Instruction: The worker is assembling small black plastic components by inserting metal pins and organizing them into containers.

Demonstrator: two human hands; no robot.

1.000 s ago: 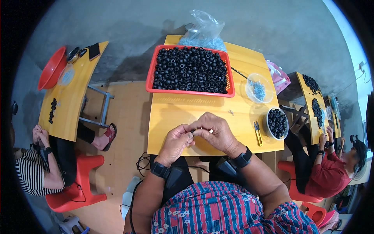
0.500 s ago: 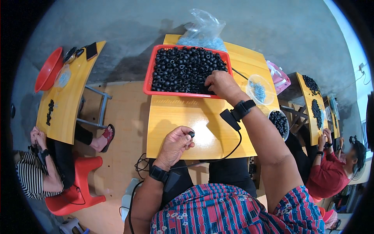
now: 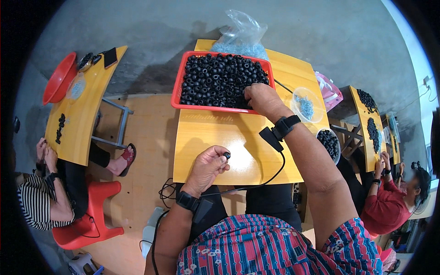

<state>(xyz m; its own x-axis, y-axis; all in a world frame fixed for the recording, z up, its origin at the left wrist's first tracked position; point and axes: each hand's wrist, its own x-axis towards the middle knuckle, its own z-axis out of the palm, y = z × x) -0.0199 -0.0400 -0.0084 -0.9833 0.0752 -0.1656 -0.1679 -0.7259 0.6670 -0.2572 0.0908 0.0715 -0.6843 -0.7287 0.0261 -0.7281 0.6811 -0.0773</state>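
Pinching a small black round part (image 3: 227, 155) between thumb and index finger, left hand (image 3: 206, 169) sits over the near side of the yellow table (image 3: 211, 133). Right hand (image 3: 265, 98) is farther out, fingertips down among the black parts (image 3: 213, 78) at the near right corner of the red basket (image 3: 176, 94); cannot tell whether its fingers are together or clamped on a piece. Basket lies left of and beyond right hand, straight out from left hand.

Table surface: wood-grain, glossy, bright glare spot just right of left hand. Beyond right hand, a clear plastic bag (image 3: 245, 30) with light-blue bits stands behind the basket. Right of right hand, clear bowl (image 3: 295, 97) with blue bits; nearer the body, a white bowl (image 3: 338, 153) of black parts, partly behind right forearm.

Room: grey wall (image 3: 137, 41) past both hands, tan floor (image 3: 146, 146) left of left hand. Pink bag (image 3: 330, 91) beyond the table edge, right of right hand. Far left of left hand: second yellow table (image 3: 78, 137) with red basin (image 3: 59, 82), row of black pieces (image 3: 60, 128), and a co-worker in stripes (image 3: 36, 201) on a red stool (image 3: 98, 215). Far right of right hand: another table (image 3: 361, 107), dark heaps (image 3: 372, 130), co-worker in red (image 3: 387, 208).
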